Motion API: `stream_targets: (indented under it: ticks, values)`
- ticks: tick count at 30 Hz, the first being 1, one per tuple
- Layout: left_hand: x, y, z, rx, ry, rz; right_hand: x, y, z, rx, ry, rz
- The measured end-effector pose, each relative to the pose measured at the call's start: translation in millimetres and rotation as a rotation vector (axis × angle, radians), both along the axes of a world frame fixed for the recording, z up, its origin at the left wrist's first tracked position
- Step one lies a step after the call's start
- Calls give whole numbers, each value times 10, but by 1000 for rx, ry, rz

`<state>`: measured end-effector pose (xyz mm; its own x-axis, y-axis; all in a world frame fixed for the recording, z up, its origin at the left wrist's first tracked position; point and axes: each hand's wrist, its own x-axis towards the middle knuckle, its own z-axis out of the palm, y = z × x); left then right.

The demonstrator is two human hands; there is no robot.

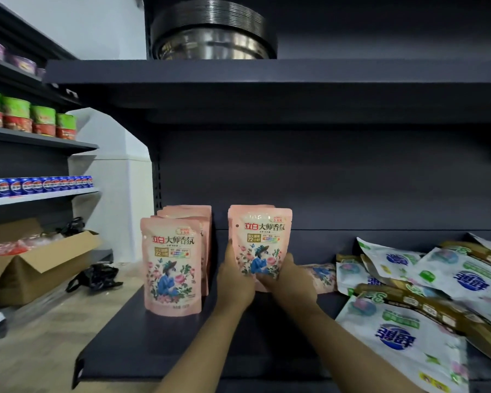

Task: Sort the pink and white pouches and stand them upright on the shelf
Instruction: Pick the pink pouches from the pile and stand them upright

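Mid pink step: left hand (234,282) and right hand (288,279) pinching a pink pouch (262,245) upright on the shelf (159,344), second row beside the first stack (172,265); next probably settling it flat-bottomed, then tackling white pouches (403,333) lying right.

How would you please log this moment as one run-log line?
both hands: left hand, right hand hold pink pouch upright on shelf | white pouches lying unsorted

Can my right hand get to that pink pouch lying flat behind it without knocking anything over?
Probably yes. The right hand is right beside the flat pink pouch, with nothing between them, but it would first have to release the upright pink pouch.
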<state>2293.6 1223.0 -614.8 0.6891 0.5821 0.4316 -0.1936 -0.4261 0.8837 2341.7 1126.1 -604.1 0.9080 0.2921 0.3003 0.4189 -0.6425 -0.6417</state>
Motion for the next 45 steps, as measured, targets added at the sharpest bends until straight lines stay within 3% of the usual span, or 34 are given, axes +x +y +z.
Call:
stream_targets:
  ticks: [9, 14, 26, 31, 36, 42, 45]
  values:
    - [171, 190, -268, -14, 45, 94, 42, 174, -209, 312, 65, 87]
    - [207, 180, -316, 17, 79, 119, 79, 180, -270, 364, 75, 99]
    - [152, 137, -314, 54, 109, 111, 116, 153, -316, 351, 74, 92]
    - [-2, 19, -196, 124, 114, 255, 15, 117, -245, 370, 75, 134]
    - [-205, -159, -45, 356, -114, 439, -116, -31, -161, 377, -23, 115]
    - [-192, -434, 173, 432, -202, 332, -99, -367, -25, 271, -121, -6]
    - [-64, -607, 249, 448, -142, 180, -40, -574, 28, 208, -100, -70]
